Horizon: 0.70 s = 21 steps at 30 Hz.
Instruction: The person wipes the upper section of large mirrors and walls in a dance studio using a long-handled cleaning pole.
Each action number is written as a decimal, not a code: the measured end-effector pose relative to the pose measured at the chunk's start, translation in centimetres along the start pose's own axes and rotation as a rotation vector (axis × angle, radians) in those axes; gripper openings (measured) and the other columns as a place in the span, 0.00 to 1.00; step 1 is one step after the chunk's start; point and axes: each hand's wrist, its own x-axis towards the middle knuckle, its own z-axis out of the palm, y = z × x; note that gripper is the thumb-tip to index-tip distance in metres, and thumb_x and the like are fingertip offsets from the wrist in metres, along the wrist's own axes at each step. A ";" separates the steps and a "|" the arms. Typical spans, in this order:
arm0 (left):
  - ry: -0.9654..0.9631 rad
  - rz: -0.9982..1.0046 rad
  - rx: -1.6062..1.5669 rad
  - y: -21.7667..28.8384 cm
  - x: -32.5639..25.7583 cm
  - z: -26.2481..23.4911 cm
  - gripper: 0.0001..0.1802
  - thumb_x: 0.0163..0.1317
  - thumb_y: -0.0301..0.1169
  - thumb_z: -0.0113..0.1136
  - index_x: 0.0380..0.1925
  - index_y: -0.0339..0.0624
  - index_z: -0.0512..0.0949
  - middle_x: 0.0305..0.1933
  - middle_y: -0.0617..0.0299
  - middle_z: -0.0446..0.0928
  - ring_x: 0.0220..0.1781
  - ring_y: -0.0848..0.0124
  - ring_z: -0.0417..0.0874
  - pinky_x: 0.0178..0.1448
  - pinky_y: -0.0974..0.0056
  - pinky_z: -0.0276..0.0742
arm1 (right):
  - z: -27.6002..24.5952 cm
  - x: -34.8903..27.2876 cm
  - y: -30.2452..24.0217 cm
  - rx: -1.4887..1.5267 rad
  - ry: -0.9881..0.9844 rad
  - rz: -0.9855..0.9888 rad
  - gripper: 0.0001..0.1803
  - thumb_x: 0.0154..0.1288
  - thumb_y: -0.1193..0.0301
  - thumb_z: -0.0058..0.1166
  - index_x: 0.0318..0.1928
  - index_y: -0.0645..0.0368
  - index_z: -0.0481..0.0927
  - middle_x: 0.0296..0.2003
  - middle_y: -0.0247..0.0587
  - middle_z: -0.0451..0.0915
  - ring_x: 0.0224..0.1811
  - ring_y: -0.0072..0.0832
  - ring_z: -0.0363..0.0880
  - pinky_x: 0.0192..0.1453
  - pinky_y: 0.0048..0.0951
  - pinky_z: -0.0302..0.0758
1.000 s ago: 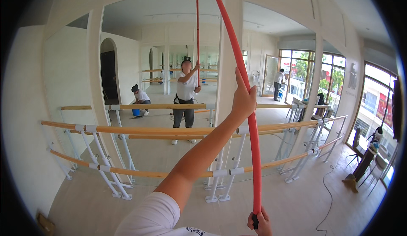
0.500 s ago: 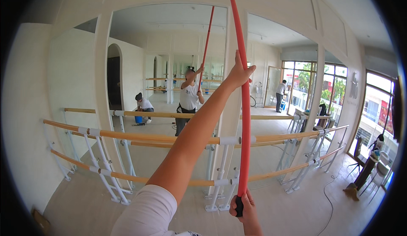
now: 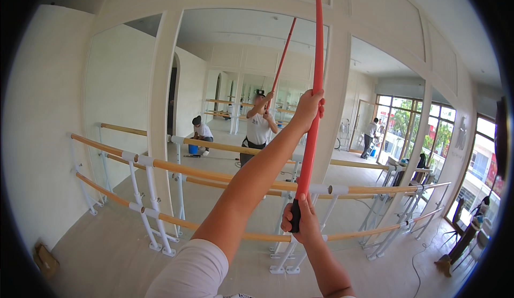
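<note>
Red telescopic pole [image 3: 318, 46], held in both my hands on the near side of the upper ballet barre [image 3: 214, 175]. I have the fingers of my left hand [image 3: 311, 110] clamped around the pole, above the barre as seen from my head. My right hand [image 3: 301, 220] is wrapped around the black end grip [image 3: 295, 212], just below the barre in this view. Slightly tilted, the pole rises across the barre and leaves the view overhead. Behind the barre stands a wall mirror [image 3: 241, 41].
</note>
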 end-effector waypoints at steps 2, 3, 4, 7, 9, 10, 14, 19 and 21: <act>0.025 0.031 0.006 1.9 -0.4 -1.7 0.11 0.63 0.39 0.54 0.33 0.43 0.69 0.24 0.67 0.70 0.19 0.79 0.70 0.20 0.72 0.67 | 1.6 0.7 0.4 0.022 -0.034 0.004 0.26 0.72 0.53 0.35 0.67 0.36 0.50 0.19 0.35 0.65 0.13 0.24 0.65 0.20 0.27 0.66; 0.041 0.044 0.000 2.8 -0.7 -2.7 0.11 0.63 0.39 0.54 0.33 0.43 0.69 0.24 0.66 0.70 0.19 0.79 0.70 0.20 0.72 0.68 | 2.3 1.1 0.5 0.033 -0.051 0.006 0.26 0.72 0.53 0.35 0.67 0.37 0.50 0.19 0.35 0.65 0.13 0.24 0.66 0.19 0.27 0.67; 0.059 0.060 -0.003 3.8 -1.0 -3.9 0.11 0.63 0.39 0.54 0.33 0.43 0.68 0.24 0.66 0.70 0.19 0.79 0.70 0.20 0.72 0.68 | 3.1 1.6 0.7 0.026 -0.075 0.020 0.26 0.72 0.53 0.35 0.67 0.38 0.50 0.19 0.36 0.65 0.13 0.24 0.66 0.19 0.27 0.67; 0.114 0.110 0.026 6.9 -1.5 -7.5 0.12 0.64 0.40 0.53 0.33 0.44 0.67 0.24 0.66 0.70 0.19 0.78 0.70 0.21 0.71 0.69 | 5.4 3.1 1.5 0.023 -0.135 0.062 0.26 0.72 0.53 0.36 0.67 0.38 0.50 0.19 0.36 0.65 0.13 0.24 0.66 0.19 0.27 0.67; 0.123 0.109 0.063 8.7 -2.0 -9.3 0.12 0.64 0.40 0.53 0.34 0.44 0.68 0.24 0.67 0.70 0.18 0.78 0.70 0.21 0.71 0.68 | 7.4 4.0 2.6 0.042 -0.157 0.086 0.27 0.71 0.52 0.36 0.67 0.38 0.50 0.19 0.36 0.65 0.13 0.24 0.66 0.19 0.28 0.68; 0.127 0.098 0.080 9.4 -2.3 -10.1 0.12 0.64 0.40 0.52 0.35 0.44 0.68 0.24 0.67 0.70 0.18 0.79 0.70 0.21 0.72 0.68 | 8.5 4.3 3.4 0.057 -0.174 0.069 0.27 0.71 0.52 0.37 0.66 0.39 0.51 0.19 0.36 0.66 0.13 0.25 0.67 0.19 0.28 0.68; 0.114 0.060 0.057 11.3 -4.1 -13.1 0.12 0.65 0.41 0.52 0.36 0.44 0.69 0.24 0.68 0.70 0.18 0.79 0.69 0.21 0.73 0.68 | 11.8 5.0 5.9 0.080 -0.183 0.076 0.22 0.71 0.53 0.37 0.61 0.42 0.54 0.20 0.36 0.67 0.14 0.25 0.68 0.19 0.26 0.68; 0.125 0.099 -0.014 11.6 -5.6 -17.0 0.13 0.65 0.42 0.52 0.37 0.45 0.69 0.24 0.68 0.71 0.16 0.80 0.69 0.19 0.74 0.67 | 12.8 5.5 8.6 0.027 -0.178 0.091 0.22 0.71 0.54 0.38 0.61 0.45 0.54 0.20 0.36 0.67 0.12 0.24 0.67 0.16 0.24 0.67; 0.158 0.127 0.033 12.3 -5.2 -18.1 0.13 0.65 0.43 0.52 0.37 0.45 0.68 0.24 0.68 0.71 0.17 0.80 0.69 0.20 0.74 0.68 | 12.9 6.5 8.5 0.005 -0.181 0.105 0.22 0.71 0.54 0.38 0.60 0.45 0.55 0.19 0.36 0.67 0.12 0.24 0.67 0.15 0.24 0.67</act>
